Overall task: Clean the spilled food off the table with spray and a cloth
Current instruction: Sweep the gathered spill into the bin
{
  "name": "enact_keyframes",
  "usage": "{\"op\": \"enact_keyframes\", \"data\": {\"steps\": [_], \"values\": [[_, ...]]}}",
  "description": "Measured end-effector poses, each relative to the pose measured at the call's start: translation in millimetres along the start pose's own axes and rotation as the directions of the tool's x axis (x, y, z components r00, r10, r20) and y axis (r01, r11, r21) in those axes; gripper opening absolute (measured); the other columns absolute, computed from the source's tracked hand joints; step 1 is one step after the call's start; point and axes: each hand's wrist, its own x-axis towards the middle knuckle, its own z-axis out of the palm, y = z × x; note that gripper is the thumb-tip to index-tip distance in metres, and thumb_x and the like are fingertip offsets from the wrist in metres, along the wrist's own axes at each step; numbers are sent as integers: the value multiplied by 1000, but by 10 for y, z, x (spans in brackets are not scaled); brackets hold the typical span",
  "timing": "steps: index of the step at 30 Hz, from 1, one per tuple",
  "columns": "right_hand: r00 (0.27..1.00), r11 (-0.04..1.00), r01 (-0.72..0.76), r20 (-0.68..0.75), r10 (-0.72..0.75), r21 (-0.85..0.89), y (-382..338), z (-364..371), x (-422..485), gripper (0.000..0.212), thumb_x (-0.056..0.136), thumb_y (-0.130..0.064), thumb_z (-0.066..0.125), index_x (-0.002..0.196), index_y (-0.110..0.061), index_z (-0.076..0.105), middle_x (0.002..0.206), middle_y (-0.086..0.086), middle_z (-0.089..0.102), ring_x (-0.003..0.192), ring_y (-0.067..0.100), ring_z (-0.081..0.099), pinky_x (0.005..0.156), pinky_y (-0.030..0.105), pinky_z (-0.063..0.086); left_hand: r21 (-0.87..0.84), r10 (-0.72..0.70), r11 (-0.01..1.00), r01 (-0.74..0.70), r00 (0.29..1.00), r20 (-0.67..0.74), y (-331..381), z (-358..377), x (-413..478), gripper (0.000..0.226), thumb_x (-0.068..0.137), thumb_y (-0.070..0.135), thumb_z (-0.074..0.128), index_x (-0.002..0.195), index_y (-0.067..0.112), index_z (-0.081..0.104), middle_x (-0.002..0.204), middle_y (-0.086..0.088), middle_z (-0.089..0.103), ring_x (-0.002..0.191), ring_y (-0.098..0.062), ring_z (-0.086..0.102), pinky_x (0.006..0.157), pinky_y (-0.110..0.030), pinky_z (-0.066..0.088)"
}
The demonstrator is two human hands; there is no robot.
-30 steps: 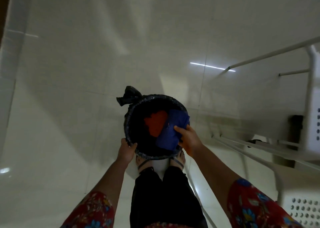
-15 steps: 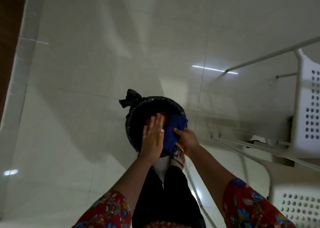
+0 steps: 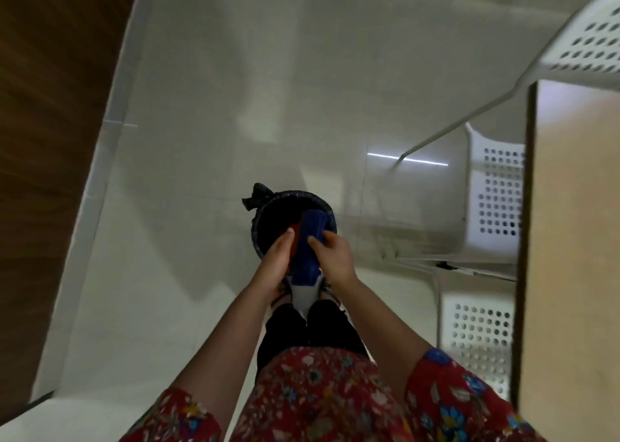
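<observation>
Now, right fingers (image 3: 328,239) tight around blue cloth (image 3: 305,260).

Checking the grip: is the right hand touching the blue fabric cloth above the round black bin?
Touching. Head view: the right hand pinches the blue fabric cloth, thumb pressed on its front.

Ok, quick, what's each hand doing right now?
Left hand: open, fingers flat against the blue cloth.
Right hand: closed, gripping the blue cloth.
</observation>
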Motion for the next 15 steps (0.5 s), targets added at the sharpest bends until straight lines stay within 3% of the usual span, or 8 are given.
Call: {"op": "enact_keyframes", "data": {"steps": [2, 4, 7, 10, 13, 15], "values": [[994, 995, 93, 47, -94, 27, -215, -47, -516, 31, 101, -35, 46, 100, -14, 68, 92, 5, 69, 87, 19, 65, 79, 35, 51, -142, -34, 989, 45, 997, 73, 107, 46, -479, 44, 103, 47, 26, 131, 23, 49, 118, 1, 58, 106, -14, 56, 78, -26, 49], [976, 978, 209, 63, -209, 13, -300, -115, -998, 32, 102, -37, 43, 106, -20, 69, 99, 0, 70, 91, 14, 65, 85, 34, 53, -208, -14, 978, 15, 1000, 7, 80, 25, -856, 48, 99, 53, 33, 126, 20, 56, 120, -2, 63, 102, -15, 62, 77, -29, 53], [930, 926, 368, 53, -364, -91, -296, -240, -1468, 21, 98, -24, 54, 112, -19, 69, 109, -3, 68, 98, 6, 63, 87, 30, 54, -317, 8, 948, -23, 999, -49, -50, -20, -1292, 51, 97, 48, 45, 132, 12, 56, 127, -11, 63, 109, -23, 63, 88, -38, 51], [888, 876, 457, 25, -459, -156, -297, -377, -1966, 23, 90, -28, 66, 113, -23, 67, 105, -7, 65, 92, 2, 61, 81, 25, 53, -356, 67, 933, -58, 998, 13, -115, -33, -1770, 45, 102, 39, 39, 127, 8, 58, 120, -14, 66, 105, -25, 65, 82, -38, 52], [829, 818, 519, -84, -552, -248, -239, -475, -2435, 23, 84, -30, 73, 106, -25, 68, 96, -17, 61, 84, -2, 59, 74, 18, 51, -375, 149, 922, -95, 982, 119, -198, -49, -2192, 47, 104, 36, 30, 131, 6, 55, 121, -16, 66, 106, -27, 65, 87, -40, 51], [819, 848, 519, -218, -530, -108, -220, -540, -2759, 8, 83, -20, 73, 89, -23, 70, 86, -13, 66, 74, -4, 60, 70, 19, 51, -359, 188, 926, -116, 967, 171, -228, -64, -2458, 46, 104, 32, 30, 134, 6, 51, 124, -15, 64, 109, -26, 63, 90, -37, 50]]}}
